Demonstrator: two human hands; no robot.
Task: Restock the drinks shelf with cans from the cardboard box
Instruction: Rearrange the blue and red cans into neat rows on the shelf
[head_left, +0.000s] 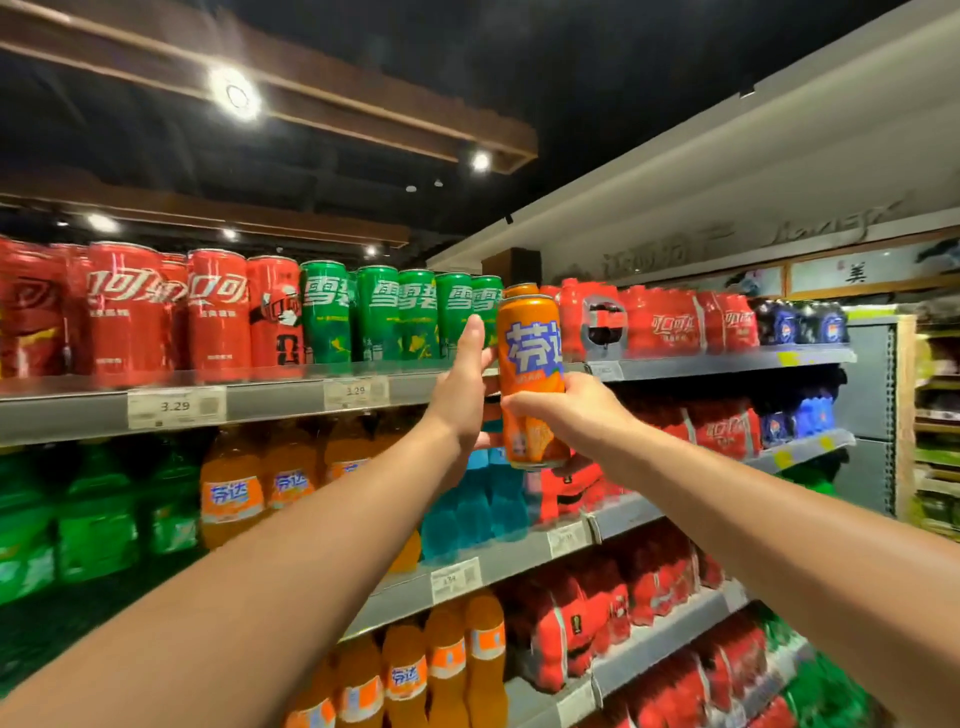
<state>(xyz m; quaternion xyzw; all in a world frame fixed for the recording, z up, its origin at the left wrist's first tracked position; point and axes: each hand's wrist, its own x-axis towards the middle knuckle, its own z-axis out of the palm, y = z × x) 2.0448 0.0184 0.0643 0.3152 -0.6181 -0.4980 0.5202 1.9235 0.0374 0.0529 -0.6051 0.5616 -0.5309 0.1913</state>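
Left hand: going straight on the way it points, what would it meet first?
Probably the green metal cans fronting the grey top shelf, just beyond the left hand; depth is unclear.

This is a shop: a supermarket drinks aisle. Long grey metal shelves (280, 402) run in tiers, and their front edges carry white printed price labels (175, 407), one reading 3.29. The top shelf holds rows of tall red cans (130, 312) and tall green cans (379, 312), with shrink-wrapped red multipacks (670, 322) toward its right end. Lower tiers carry orange plastic bottles (231, 493) and green plastic bottles (93, 519). Round spotlights (235, 93) shine from a dark ceiling.
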